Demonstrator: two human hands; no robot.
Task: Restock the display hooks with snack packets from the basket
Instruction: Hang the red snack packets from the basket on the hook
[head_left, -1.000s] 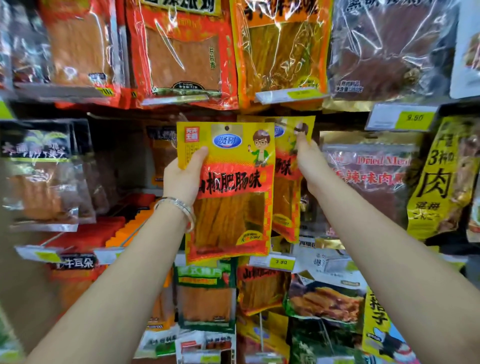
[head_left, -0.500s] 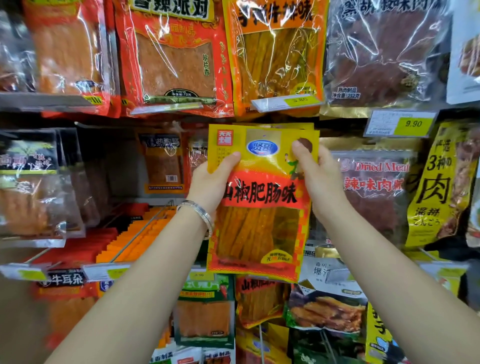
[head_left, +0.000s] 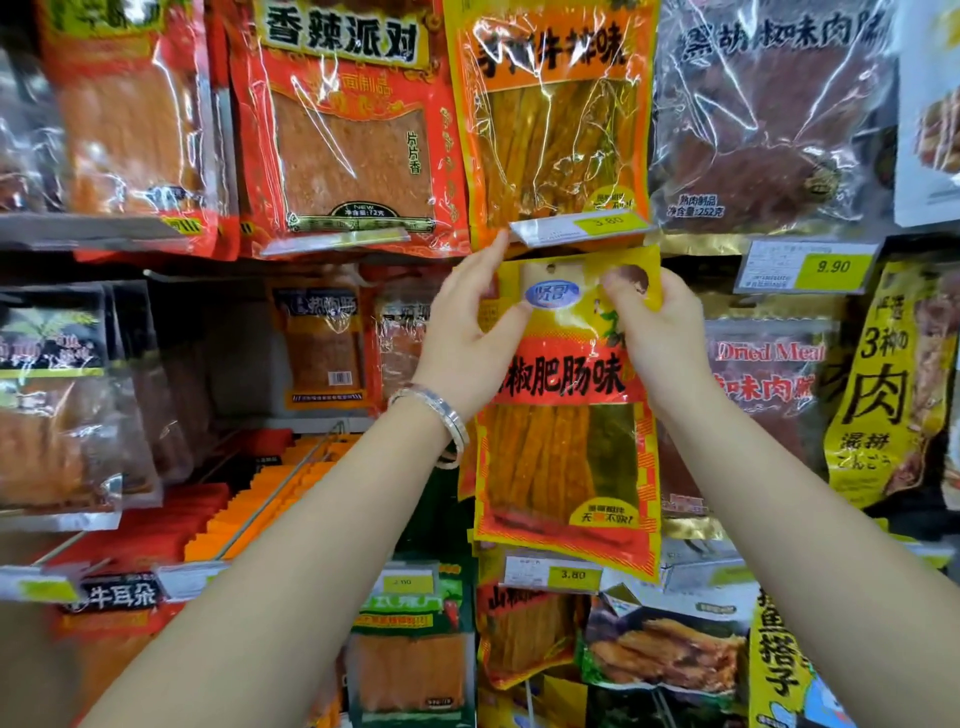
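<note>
1. Space is tight up top: the snack packet has its top edge just under the yellow 3.80 price tag of the upper row, in the upper middle of the frame. Big bags hang packed side by side above that.
2. Left of the packet in the middle row there's a dark recess with fewer bags hanging in it, so more room there. On the right, the dried meat bag sits just beside the right hand.
3. Packet hangs upright, centre frame, between both hands, with its hang hole at the top.
4. Left hand holds the packet's upper left edge, thumb on the front by the blue logo and fingers stretched up toward the tag, a bit blurred. It has a bracelet on the wrist.
5. Right hand pinches the top right corner, thumb in front.
6. Lower left, hook rods carry rows of orange and red packets. Another 3.80 tag sits just below the held packet.
</note>
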